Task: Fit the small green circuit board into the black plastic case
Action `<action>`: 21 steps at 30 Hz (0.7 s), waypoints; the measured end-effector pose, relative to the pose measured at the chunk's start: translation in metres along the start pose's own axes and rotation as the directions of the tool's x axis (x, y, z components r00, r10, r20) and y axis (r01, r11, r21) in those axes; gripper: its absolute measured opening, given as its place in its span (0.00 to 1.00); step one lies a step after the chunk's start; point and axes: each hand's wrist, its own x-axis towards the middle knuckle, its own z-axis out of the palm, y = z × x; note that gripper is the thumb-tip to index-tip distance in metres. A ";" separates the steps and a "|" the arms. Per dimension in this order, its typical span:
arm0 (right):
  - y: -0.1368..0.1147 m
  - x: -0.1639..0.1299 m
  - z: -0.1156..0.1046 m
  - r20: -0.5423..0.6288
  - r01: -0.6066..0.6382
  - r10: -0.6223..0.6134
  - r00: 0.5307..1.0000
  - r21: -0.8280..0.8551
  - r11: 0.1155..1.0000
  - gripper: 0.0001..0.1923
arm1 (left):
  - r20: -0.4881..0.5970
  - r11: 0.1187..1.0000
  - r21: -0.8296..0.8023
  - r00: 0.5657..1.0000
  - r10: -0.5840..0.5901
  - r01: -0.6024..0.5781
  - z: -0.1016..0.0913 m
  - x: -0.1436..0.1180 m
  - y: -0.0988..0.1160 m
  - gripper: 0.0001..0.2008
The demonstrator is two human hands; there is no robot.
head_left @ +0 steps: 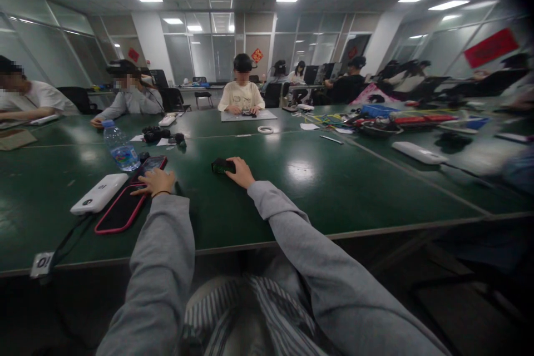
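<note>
A small dark box [222, 166] sat on the green table [317, 189], a little ahead of the person and near the middle of the near tabletop. The right hand [241, 171] rested against its right side, fingers curled onto it in a loose grip, the grey sleeve stretching back toward the body. To the left, the left hand [156, 182] lay flat and open, fingers spread, its fingertips touching the upper end of a phone in a pink case [123, 208] that lay face up on the table. A second phone with a red edge [153, 164] lay just beyond that hand. Just beside the pink-cased phone lay a white power bank [99, 193], with a dark cable running from it toward the table's near edge. A water bottle [120, 148] with a blue label stood behind the power bank. Farther out, a roll of tape [265, 129] lay near the table's centre, and a white bar-shaped device [417, 152] lay well off to the right. Across the table a person in a pale shirt [241, 95] sat with both hands on a grey mat, and two more people sat along the left side.
</note>
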 end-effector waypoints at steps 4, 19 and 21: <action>0.001 0.000 0.000 -0.004 0.008 -0.008 1.000 0.000 1.000 0.23 | -0.084 0.985 0.033 0.982 0.170 -0.168 0.002 -0.011 0.011 0.26; 0.003 0.002 0.004 -0.017 0.012 -0.012 1.000 -0.008 1.000 0.23 | 0.043 0.764 -0.116 0.765 0.643 -0.635 0.035 -0.074 0.064 0.19; 0.003 0.001 0.003 -0.015 0.010 -0.010 1.000 -0.010 1.000 0.23 | 0.000 0.749 -0.111 0.754 0.657 -0.653 0.028 -0.074 0.064 0.19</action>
